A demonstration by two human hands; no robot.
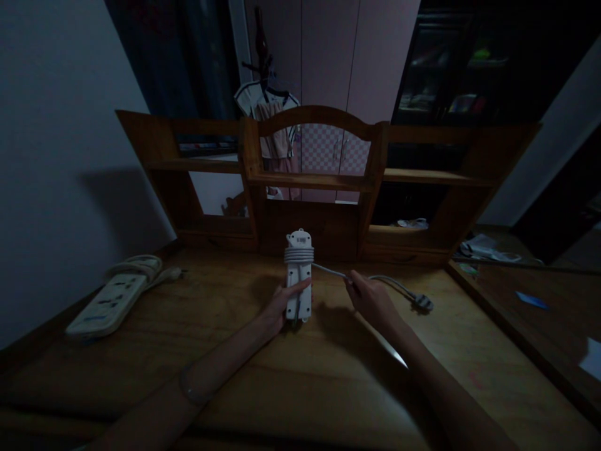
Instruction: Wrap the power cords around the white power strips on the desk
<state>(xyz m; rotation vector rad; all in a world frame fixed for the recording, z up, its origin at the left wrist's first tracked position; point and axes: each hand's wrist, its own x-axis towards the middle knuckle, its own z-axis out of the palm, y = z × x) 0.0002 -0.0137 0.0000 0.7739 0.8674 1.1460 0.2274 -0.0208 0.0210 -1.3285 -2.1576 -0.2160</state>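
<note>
On desk [328, 376] | left hand [282, 307] clasps power strip [298, 275] | right hand [373, 300] pinches cord [328, 270]

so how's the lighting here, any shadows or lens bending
Head view: dim all over, the white power strip in the left hand brightest; the shelf throws a shadow on the left wall; the right hand shades the desk; wide-lens bending bows the edges; far room nearly black.

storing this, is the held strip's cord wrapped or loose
Partly loose: cord coils circle the power strip; the rest runs through the right hand to the plug.
</note>
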